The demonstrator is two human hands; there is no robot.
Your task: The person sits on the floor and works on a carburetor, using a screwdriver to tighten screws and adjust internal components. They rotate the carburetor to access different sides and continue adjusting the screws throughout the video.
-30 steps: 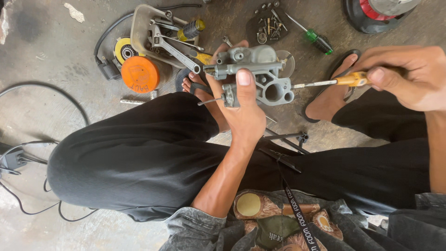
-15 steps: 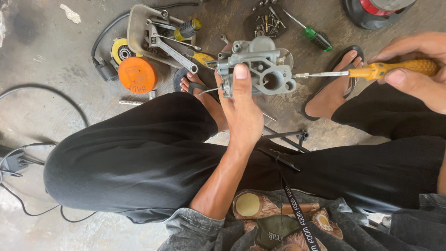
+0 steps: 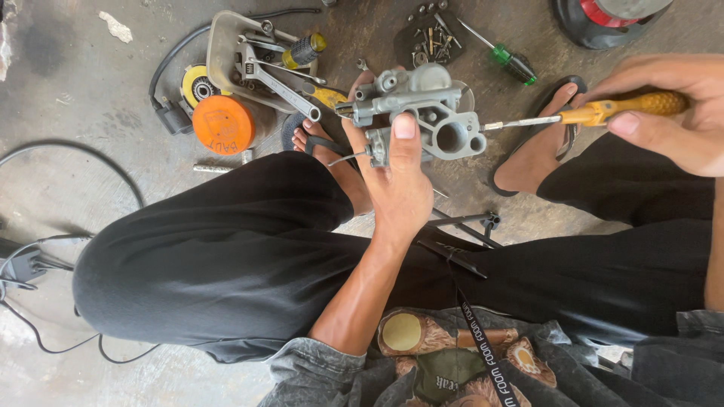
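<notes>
Concrete floor below: left hand [image 3: 398,188] clamps carburetor [image 3: 422,113], right hand [image 3: 671,113] grips screwdriver [image 3: 588,114].

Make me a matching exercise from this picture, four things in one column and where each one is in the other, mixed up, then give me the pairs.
Things:
1. grey metal carburetor
2. yellow-handled screwdriver
3. green-handled screwdriver
4. orange round lid

Places:
A. lying on the floor past the feet, near a pile of small screws
B. held in the left hand
C. on the floor beside the tool tray
D. held in the right hand, tip at the carburetor

Pairs: 1-B, 2-D, 3-A, 4-C
</notes>
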